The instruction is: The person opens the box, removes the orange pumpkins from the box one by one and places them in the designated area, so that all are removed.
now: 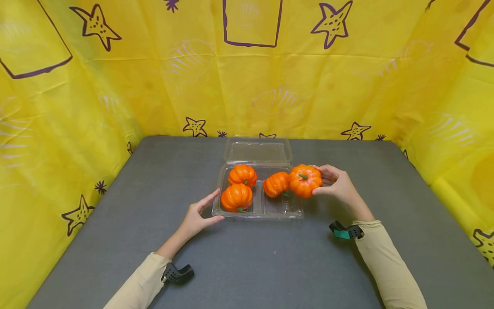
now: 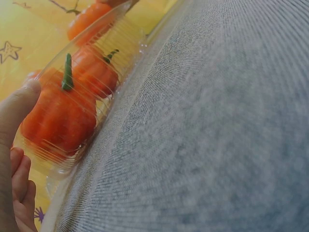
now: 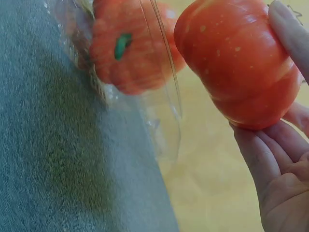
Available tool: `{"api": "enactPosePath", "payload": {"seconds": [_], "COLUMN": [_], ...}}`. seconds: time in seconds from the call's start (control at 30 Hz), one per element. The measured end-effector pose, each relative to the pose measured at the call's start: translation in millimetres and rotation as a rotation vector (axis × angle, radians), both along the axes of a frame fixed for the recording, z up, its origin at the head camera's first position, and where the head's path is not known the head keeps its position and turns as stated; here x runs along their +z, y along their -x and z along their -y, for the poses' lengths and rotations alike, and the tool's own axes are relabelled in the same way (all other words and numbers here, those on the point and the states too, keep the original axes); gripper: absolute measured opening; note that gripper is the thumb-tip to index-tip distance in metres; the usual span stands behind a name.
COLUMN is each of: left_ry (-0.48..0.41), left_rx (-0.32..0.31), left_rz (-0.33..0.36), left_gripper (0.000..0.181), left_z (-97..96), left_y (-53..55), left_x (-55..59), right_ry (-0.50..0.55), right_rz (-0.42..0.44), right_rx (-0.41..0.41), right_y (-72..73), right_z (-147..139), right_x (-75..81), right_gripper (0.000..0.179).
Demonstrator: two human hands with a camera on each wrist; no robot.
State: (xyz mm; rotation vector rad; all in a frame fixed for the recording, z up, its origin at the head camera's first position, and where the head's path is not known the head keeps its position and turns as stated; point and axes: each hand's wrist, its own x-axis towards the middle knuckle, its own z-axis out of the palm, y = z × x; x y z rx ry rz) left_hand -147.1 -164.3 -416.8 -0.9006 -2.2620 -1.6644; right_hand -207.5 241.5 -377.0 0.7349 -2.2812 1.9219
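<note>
My right hand [image 1: 338,185] holds a small orange pumpkin [image 1: 305,180] between thumb and fingers, its green stem facing up. In the right wrist view this pumpkin [image 3: 239,63] hangs above the right rim of a clear plastic container [image 1: 257,214]. My left hand [image 1: 197,216] rests at the container's left side, fingers extended along the wall and thumb at the front left corner. Two pumpkins sit in the left compartment, a rear one [image 1: 242,175] and a front one [image 1: 236,198]. Another pumpkin [image 1: 275,185] lies tilted in the right compartment, beside the held one.
The container's hinged lid [image 1: 257,150] lies folded back toward the rear of the grey table [image 1: 247,266]. A yellow patterned cloth [image 1: 247,86] hangs behind and along both sides. Black bands with camera mounts [image 1: 177,274] are on both wrists.
</note>
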Motion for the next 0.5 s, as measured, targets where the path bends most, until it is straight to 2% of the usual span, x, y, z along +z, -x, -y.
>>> {"api": "enactPosePath", "payload": {"seconds": [0.23,0.5], "left_ry": [-0.007,-0.016], "left_rx": [0.003,0.014], "left_rz": [-0.022,-0.055], "left_gripper": [0.067,0.065], "left_z": [-0.7,0.3], "left_y": [-2.0,-1.2], "left_x": [1.2,1.5], "right_ry": [0.031,-0.028], "right_rz": [0.054,0.075], "right_rx": [-0.066,-0.159], "right_y": [2.1,8.7], "right_z": [-8,-16], "right_x": [-3.2,-9.7], "right_gripper": [0.046,0.045]}}
